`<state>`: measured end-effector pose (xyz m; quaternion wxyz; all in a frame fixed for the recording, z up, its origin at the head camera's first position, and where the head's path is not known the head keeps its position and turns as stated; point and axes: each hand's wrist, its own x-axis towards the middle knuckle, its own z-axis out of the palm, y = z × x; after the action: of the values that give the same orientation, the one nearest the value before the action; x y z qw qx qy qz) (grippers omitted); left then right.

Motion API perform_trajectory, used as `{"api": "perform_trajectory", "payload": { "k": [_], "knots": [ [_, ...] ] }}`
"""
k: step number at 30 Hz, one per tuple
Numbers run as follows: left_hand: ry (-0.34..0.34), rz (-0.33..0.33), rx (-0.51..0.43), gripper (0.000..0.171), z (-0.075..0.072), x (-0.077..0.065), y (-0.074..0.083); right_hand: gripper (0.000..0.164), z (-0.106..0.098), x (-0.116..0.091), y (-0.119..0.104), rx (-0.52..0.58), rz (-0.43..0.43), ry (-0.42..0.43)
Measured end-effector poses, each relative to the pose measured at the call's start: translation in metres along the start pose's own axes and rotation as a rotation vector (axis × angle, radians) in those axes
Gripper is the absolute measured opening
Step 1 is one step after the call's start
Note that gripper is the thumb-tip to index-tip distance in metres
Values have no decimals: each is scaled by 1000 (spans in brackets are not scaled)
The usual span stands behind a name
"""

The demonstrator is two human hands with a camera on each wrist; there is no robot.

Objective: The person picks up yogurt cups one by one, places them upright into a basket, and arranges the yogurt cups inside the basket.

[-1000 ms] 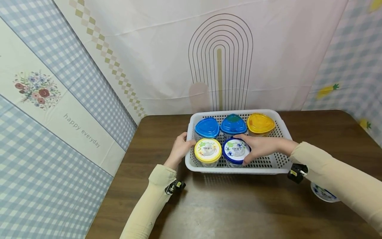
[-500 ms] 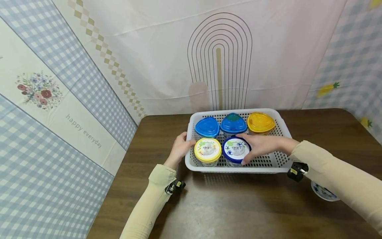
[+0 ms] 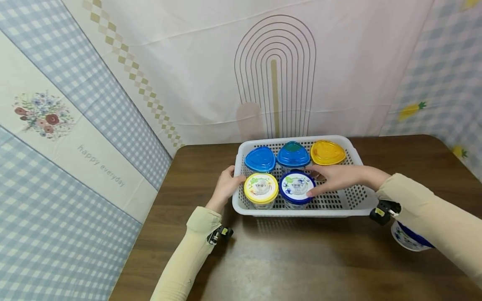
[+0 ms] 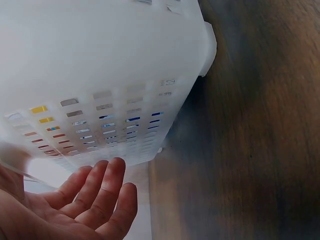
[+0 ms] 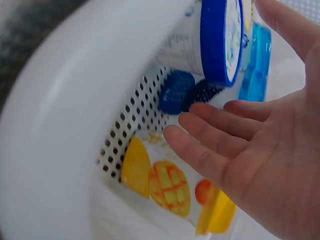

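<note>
A white perforated plastic basket (image 3: 297, 213) stands on the table. My left hand (image 3: 226, 188) holds its left rim, thumb over the edge; in the left wrist view the other fingers (image 4: 112, 185) are loosely bent outside the wall. My right hand (image 3: 340, 176) is over the basket, spread beside a round tub with a dark blue lid (image 3: 296, 187), its thumb overlapping the lid in the head view. Between its fingers the right wrist view shows no object. A yellow-lidded round tub (image 3: 261, 188) stands left of the blue-lidded one.
Behind them in the basket sit two blue-lidded tubs, one left (image 3: 260, 159) and one middle (image 3: 293, 154), and a yellow-lidded tub (image 3: 327, 152). Another tub (image 3: 408, 238) lies on the table, partly behind my right sleeve. A curtain (image 3: 188, 83) hangs behind the table.
My right hand has loosened from the dark blue-lidded tub and moved slightly right, fingers spreading; the tub stays in the basket. The left hand keeps its place on the rim.
</note>
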<state>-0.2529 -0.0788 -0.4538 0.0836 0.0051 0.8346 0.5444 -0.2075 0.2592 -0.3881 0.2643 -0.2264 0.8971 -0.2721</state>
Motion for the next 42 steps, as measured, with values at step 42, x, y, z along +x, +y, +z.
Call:
{"api": "perform_trajectory", "payload": {
  "k": [42],
  "knots": [
    [4,4,13,37,0,1,-2,69,-63,-136,55,-55,127,517]
  ]
}}
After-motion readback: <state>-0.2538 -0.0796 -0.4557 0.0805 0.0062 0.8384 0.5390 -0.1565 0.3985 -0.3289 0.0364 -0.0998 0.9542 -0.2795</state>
